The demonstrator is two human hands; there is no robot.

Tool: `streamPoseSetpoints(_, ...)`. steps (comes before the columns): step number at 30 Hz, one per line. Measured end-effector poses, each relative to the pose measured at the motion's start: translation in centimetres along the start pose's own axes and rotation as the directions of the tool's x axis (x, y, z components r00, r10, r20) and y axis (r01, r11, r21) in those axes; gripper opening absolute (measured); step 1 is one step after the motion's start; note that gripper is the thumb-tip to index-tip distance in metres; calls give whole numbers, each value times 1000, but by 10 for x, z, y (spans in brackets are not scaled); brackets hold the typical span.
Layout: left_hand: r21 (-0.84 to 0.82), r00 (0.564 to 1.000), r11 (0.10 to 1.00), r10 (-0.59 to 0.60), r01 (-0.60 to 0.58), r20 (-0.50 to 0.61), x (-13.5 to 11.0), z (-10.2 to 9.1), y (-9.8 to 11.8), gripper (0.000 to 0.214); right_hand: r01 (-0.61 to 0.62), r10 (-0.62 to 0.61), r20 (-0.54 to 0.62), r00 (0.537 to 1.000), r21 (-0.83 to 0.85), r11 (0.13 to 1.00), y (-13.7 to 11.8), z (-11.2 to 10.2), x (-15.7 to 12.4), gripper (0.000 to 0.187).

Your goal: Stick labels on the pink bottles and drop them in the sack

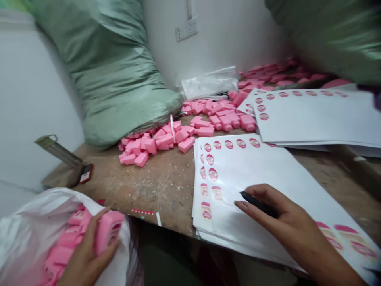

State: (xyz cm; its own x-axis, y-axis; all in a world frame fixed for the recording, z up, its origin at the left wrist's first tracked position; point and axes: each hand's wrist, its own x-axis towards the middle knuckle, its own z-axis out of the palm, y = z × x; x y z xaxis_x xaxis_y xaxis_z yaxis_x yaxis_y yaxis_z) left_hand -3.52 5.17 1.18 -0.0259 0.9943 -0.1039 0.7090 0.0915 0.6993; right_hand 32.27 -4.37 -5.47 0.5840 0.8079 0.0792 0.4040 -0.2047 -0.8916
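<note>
My left hand (89, 248) grips a pink plastic bottle (107, 230) with a label on its side. It is over the mouth of a white plastic bag (26, 216), in which several pink bottles (64, 242) lie. In my right hand (285, 222) is a slim black pen-like tool (257, 203), its tip pointing left. That hand is over a stack of white sticker sheets (238, 171), with oval pink labels along the top and left edges and larger labels near the lower right. Whether the tool's tip touches the sheet I cannot tell.
Loose pink bottles (163, 139) are heaped on the wooden table (149, 186), below a big green sack (119, 75). More sticker sheets (315, 115) lie at the right. A clear plastic bag (208, 83) is by the wall. At the left are a flask (58, 151) and a small phone (86, 173).
</note>
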Motion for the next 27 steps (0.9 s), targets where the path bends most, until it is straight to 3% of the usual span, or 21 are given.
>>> streamPoseSetpoints(1, 161, 992, 987, -2, 23, -128, 3, -23, -12, 76, 1, -1, 2, 1000, -7, 1000, 4, 2, 2, 39)
streamPoseSetpoints(2, 268, 982, 963, 28, 23, -186, 6, -39, -18, 83, 5, -5, 8, 1000, -17, 1000, 8, 4, 3, 41)
streamPoseSetpoints(4, 379, 958, 924, 157, -57, -238, 19, -47, -13, 87, 24, -23, 34, 999, -43, 999, 14, 11, 5, 44)
streamPoseSetpoints(6, 376, 933, 907, 288, -192, -216, 45, -24, 10, 75, 72, -66, 74, 995, -76, 995, 17, 19, 6, 43)
streamPoseSetpoints(8, 336, 918, 889, 373, -312, -136, 84, 16, 37, 56, 125, -112, 132, 985, -96, 988, 17, 22, 6, 41)
streamPoseSetpoints(12, 307, 939, 909, 327, -282, -107, 162, 91, 66, 43, 124, -96, 184, 978, -143, 982, 7, 15, 1, 37)
streamPoseSetpoints(15, 251, 956, 938, 273, -239, -108, 190, 117, 60, 46, 73, -40, 187, 982, -173, 982, 1, 6, -2, 35)
streamPoseSetpoints(19, 121, 952, 957, 278, -263, -130, 191, 112, 48, 45, -5, 38, 153, 987, -215, 977, 1, 1, -2, 36)
streamPoseSetpoints(22, -25, 940, 955, 285, -295, -186, 170, 103, 50, 49, 13, 28, 165, 986, -242, 970, 0, 3, 3, 33)
streamPoseSetpoints(24, -242, 953, 927, 254, -288, -163, 151, 103, 56, 47, 50, 1, 175, 985, -286, 957, -2, 7, 7, 32)
streamPoseSetpoints(25, -430, 972, 871, 211, -236, -105, 140, 105, 61, 42, 64, -5, 182, 983, -320, 945, -3, 9, 9, 31)
streamPoseSetpoints(27, -801, 987, 598, 129, 0, 97, 121, 111, 71, 27, 86, -2, 211, 978, -390, 917, -2, 13, 10, 30)
